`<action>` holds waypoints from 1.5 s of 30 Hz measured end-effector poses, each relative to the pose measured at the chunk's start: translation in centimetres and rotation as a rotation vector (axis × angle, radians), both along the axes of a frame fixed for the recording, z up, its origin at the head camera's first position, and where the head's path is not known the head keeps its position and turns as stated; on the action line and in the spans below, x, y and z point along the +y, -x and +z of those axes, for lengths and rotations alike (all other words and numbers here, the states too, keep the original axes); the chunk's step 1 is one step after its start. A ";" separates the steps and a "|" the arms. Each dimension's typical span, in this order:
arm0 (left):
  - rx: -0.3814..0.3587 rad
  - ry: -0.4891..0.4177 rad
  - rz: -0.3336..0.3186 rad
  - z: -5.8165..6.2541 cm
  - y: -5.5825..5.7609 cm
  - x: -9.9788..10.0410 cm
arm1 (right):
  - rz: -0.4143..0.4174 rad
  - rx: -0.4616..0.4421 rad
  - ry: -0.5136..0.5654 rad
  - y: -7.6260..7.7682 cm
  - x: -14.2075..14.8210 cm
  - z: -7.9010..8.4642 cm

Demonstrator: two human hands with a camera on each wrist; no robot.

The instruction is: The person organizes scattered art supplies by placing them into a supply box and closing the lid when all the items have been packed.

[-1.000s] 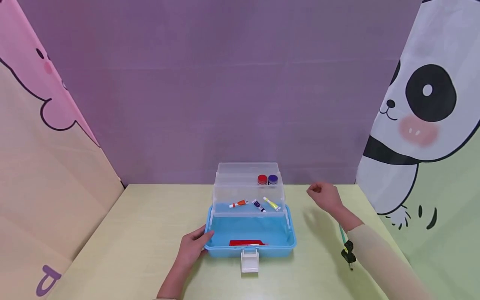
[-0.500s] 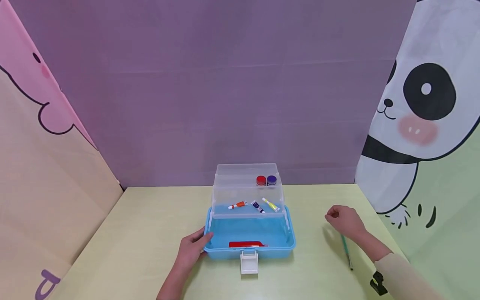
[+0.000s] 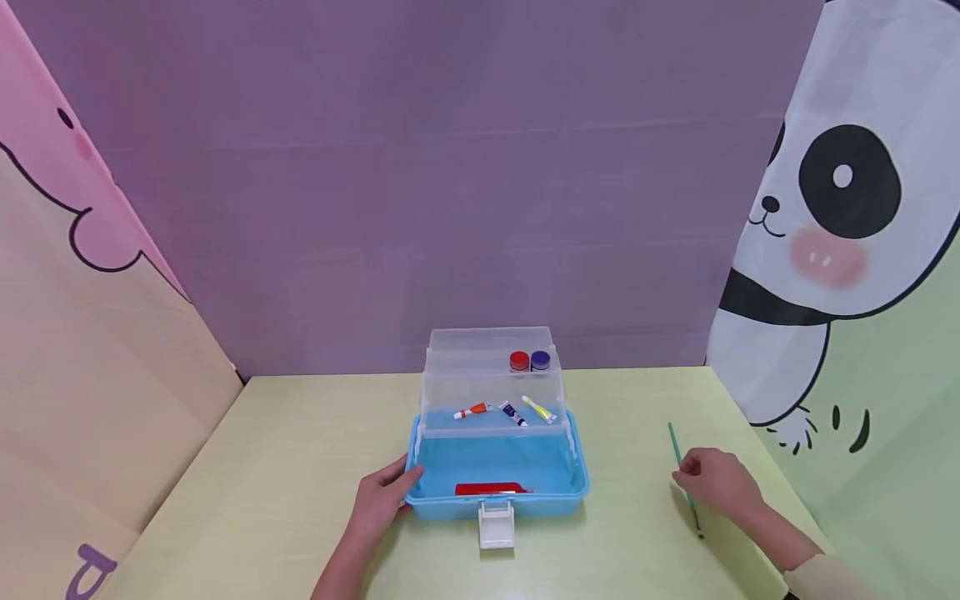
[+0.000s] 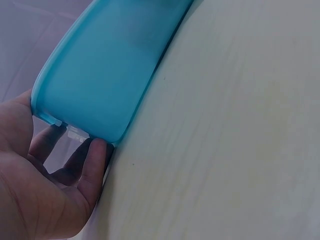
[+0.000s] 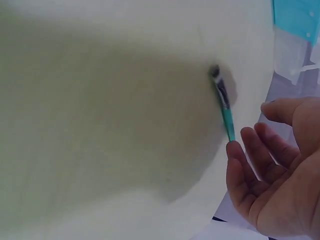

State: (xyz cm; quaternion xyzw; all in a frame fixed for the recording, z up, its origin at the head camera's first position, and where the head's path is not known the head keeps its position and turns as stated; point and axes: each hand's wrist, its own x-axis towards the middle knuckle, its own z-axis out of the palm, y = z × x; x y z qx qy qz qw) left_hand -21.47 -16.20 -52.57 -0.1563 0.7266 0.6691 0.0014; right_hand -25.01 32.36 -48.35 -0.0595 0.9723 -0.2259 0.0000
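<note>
A blue plastic box (image 3: 551, 506) stands on the table with its clear lid (image 3: 472, 354) raised. My left hand (image 3: 375, 504) grips the box's left side, thumb over the rim; in the left wrist view the fingers (image 4: 93, 165) press against its outer wall. To the right lies a paintbrush (image 3: 672, 437) with a green handle. Over its middle hovers my right hand (image 3: 716, 482), hiding part of the handle. The right wrist view shows the thumb apart from loosely bent fingers (image 5: 260, 152), near the paintbrush (image 5: 223, 95), with nothing held.
A red tube-like item (image 3: 489, 489) lies inside the box along its front wall. Behind or on the clear lid sections are an orange paint tube (image 3: 472, 411), a dark purple one (image 3: 513, 413), a yellow one (image 3: 538, 408), a red-capped jar (image 3: 519, 360) and a purple-capped jar (image 3: 540, 360).
My right hand has come toward me and slightly right, from beyond the paintbrush down to its handle. The left hand keeps its grip on the box.
</note>
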 end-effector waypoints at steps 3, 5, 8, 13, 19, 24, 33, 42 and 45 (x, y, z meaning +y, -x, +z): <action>0.004 -0.010 0.001 0.0 0.0 0.0 | -0.053 -0.060 -0.030 -0.9 0.2 0.0; 0.007 -0.011 -0.001 0.1 -0.1 0.0 | -0.075 -0.105 -0.052 -1.5 0.2 0.0; 0.006 -0.011 0.004 0.2 -0.2 0.0 | -0.098 -0.153 -0.081 -2.2 0.2 0.1; -0.005 0.012 0.008 0.2 -0.2 0.0 | -0.123 -0.183 -0.105 -2.8 0.5 -0.1; -0.014 0.025 0.008 0.1 0.0 0.0 | -0.139 -0.198 -0.080 -3.1 0.7 0.0; -0.020 0.032 0.009 -0.1 0.1 0.0 | -0.168 -0.189 -0.076 -3.1 0.8 0.3; 0.035 0.014 -0.027 0.1 0.0 -0.4 | -0.174 -0.004 -0.061 -3.0 0.9 -0.3; 0.037 0.054 -0.038 0.5 0.5 -0.4 | -0.107 0.258 -0.055 -2.6 1.4 -0.5; 0.022 0.067 -0.025 0.5 0.5 -0.3 | -0.084 0.399 -0.041 -2.3 1.3 -0.2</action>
